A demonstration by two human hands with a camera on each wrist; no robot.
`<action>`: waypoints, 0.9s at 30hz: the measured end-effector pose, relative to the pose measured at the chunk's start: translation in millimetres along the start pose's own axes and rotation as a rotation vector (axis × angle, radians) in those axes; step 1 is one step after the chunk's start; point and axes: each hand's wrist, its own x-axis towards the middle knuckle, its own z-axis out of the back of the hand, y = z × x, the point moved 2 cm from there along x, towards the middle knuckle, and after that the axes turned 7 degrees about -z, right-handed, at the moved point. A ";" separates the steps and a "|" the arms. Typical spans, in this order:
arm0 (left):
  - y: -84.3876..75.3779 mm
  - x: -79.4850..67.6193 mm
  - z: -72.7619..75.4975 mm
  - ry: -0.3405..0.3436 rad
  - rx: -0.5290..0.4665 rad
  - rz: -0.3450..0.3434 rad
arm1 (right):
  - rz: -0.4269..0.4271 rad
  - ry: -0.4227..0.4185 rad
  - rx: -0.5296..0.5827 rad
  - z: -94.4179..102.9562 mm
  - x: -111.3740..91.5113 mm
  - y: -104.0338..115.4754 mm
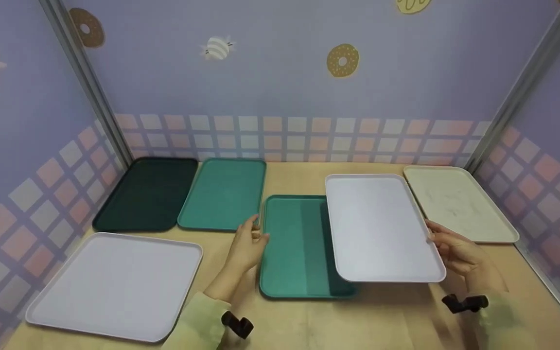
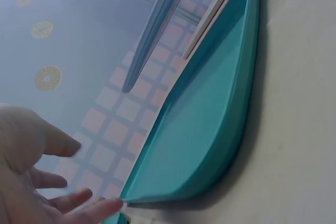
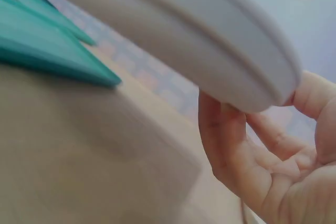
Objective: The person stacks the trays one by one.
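A: In the head view, your right hand [image 1: 462, 253] pinches the edge of the raised white tray [image 1: 382, 228], over part of the middle green tray [image 1: 287, 243].

B: And your left hand [image 1: 248, 247]?

A: Just beside that green tray. In the left wrist view, its fingers [image 2: 98, 210] are spread near a corner; I cannot tell about contact.

B: Right wrist view?

A: Your thumb and fingers clasp the white tray's rim above the table [image 3: 52, 145].

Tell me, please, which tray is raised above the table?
The white tray gripped at its edge by the right hand; the other trays all lie on the table.
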 end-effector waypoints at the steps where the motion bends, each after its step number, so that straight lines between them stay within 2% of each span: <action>1: -2.0 0.5 -2.4 0.001 -0.038 -0.021 | 0.004 0.001 0.008 -3.6 4.1 -1.3; 3: -5.1 1.6 -8.7 0.029 -0.138 -0.039 | 0.010 -0.008 0.015 -10.7 13.2 -4.2; 5: -7.7 3.4 -15.8 0.067 -0.255 -0.025 | 0.007 -0.031 0.016 -17.4 22.7 -7.6; 9: -10.1 6.3 -30.4 0.158 -0.509 0.059 | -0.008 -0.087 -0.010 -30.1 42.9 -15.8; 12: -10.2 7.2 -36.2 0.179 -0.608 0.107 | -0.020 -0.114 -0.034 -40.1 57.4 -23.8; 14: -8.8 7.7 -36.0 0.160 -0.626 0.121 | -0.023 -0.125 -0.048 -46.7 66.2 -28.8; 18: -3.4 9.6 -28.7 0.108 -0.586 0.141 | -0.028 -0.154 -0.080 -57.4 78.4 -35.8; 27: 9.3 13.5 -9.9 0.075 -0.460 0.186 | -0.042 -0.301 -0.206 -74.7 96.0 -47.2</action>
